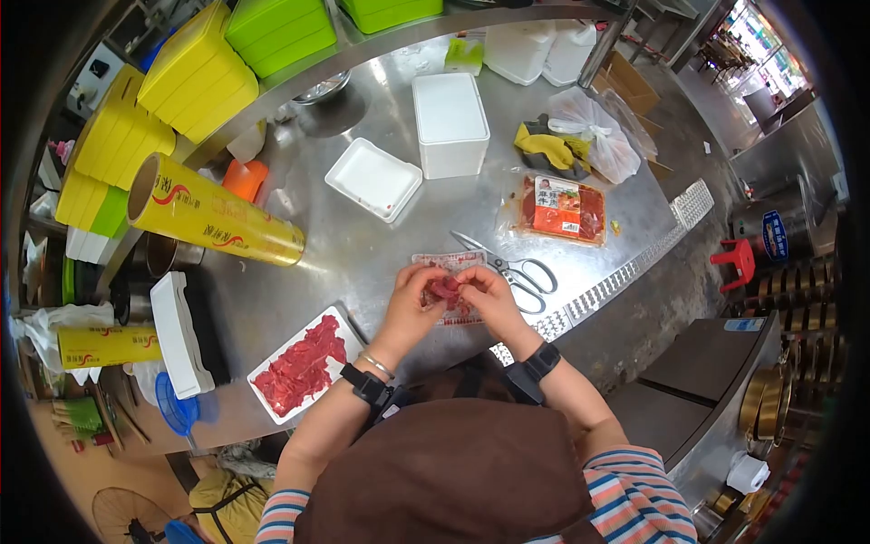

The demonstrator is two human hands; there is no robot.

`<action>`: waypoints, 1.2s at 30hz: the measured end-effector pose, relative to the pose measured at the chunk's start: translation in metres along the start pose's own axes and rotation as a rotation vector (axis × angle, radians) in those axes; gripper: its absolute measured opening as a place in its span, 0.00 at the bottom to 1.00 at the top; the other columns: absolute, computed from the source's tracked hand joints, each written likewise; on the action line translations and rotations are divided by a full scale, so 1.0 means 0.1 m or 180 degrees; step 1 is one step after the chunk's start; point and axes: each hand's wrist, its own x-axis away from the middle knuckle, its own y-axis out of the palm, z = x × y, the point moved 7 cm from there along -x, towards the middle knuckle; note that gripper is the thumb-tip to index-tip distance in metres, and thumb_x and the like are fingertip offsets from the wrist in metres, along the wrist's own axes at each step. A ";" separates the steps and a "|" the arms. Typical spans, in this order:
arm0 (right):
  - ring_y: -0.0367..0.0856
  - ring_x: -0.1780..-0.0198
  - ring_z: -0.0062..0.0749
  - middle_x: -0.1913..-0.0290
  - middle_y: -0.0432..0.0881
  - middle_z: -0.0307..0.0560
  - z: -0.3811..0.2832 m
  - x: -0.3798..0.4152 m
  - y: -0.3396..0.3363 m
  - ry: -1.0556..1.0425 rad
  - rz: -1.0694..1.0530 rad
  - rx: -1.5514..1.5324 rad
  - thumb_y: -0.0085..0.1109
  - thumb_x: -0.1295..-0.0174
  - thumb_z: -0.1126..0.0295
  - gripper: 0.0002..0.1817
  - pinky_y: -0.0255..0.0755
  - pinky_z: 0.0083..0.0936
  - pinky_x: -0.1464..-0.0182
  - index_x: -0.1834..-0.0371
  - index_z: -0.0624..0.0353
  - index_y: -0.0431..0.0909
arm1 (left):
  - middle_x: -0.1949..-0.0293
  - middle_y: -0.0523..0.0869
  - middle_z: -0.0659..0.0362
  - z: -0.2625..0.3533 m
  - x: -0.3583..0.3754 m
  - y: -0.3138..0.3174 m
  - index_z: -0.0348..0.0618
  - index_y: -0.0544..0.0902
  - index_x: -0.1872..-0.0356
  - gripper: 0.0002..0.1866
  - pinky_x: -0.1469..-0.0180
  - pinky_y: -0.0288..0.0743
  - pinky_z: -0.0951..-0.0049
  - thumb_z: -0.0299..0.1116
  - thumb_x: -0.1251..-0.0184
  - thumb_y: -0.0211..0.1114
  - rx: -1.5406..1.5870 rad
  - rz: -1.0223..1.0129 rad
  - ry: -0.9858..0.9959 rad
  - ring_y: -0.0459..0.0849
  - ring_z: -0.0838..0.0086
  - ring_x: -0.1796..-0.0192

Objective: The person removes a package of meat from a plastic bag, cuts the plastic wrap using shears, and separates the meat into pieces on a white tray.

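Note:
My left hand (413, 304) and my right hand (490, 302) meet over a small clear plastic tray (422, 261) with red residue in it. Between them the fingers of both pinch a piece of raw red meat (443, 288). Just right of my right hand lies a pair of scissors (524, 275) with dark handles. Left of my left forearm, a white foam tray (283, 414) holds a spread of raw meat slices (304, 367). Farther up the table is another white foam tray (373, 179) with a few red specks.
A stack of white trays (451, 127) stands at the back, with a packet of red marinated meat (562, 209) to its right. Beyond the packet are yellow-and-grey gloves (551, 148) and a white plastic bag (594, 136). A large yellow cling film roll (217, 210) lies at left. A perforated metal strip (625, 254) edges the table.

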 end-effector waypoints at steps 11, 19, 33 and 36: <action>0.76 0.55 0.21 0.57 0.79 0.40 0.09 -0.15 -0.14 -0.0177 0.0058 -0.0529 0.48 0.33 0.72 0.07 0.70 0.19 0.53 0.55 0.58 0.73 | 0.66 0.79 0.66 -0.31 0.00 0.14 0.41 0.76 0.60 0.04 0.56 0.70 0.82 0.28 0.32 0.59 0.1180 -0.0481 -0.0710 0.75 0.83 0.60; 0.77 0.58 0.19 0.60 0.80 0.37 -0.23 -0.02 0.07 0.0300 -0.0297 -0.0141 0.61 0.41 0.78 0.14 0.71 0.18 0.55 0.53 0.58 0.73 | 0.57 0.79 0.62 -0.37 0.02 0.11 0.43 0.73 0.54 0.06 0.47 0.75 0.75 0.31 0.26 0.53 0.1498 -0.0329 -0.0876 0.78 0.80 0.53; 0.77 0.58 0.19 0.57 0.80 0.39 -0.18 -0.12 0.13 0.0232 -0.0085 -0.0598 0.59 0.39 0.79 0.14 0.73 0.16 0.54 0.50 0.61 0.77 | 0.55 0.80 0.61 -0.22 0.00 0.01 0.44 0.71 0.51 0.07 0.53 0.75 0.76 0.30 0.26 0.53 0.2358 0.0009 -0.1010 0.80 0.78 0.55; 0.78 0.57 0.19 0.57 0.79 0.39 -0.16 -0.14 0.15 0.0150 -0.0123 -0.0526 0.59 0.39 0.79 0.14 0.73 0.16 0.53 0.50 0.60 0.76 | 0.54 0.81 0.60 -0.18 0.02 0.08 0.44 0.71 0.50 0.10 0.50 0.77 0.75 0.26 0.29 0.56 0.2457 -0.0131 -0.1145 0.81 0.76 0.53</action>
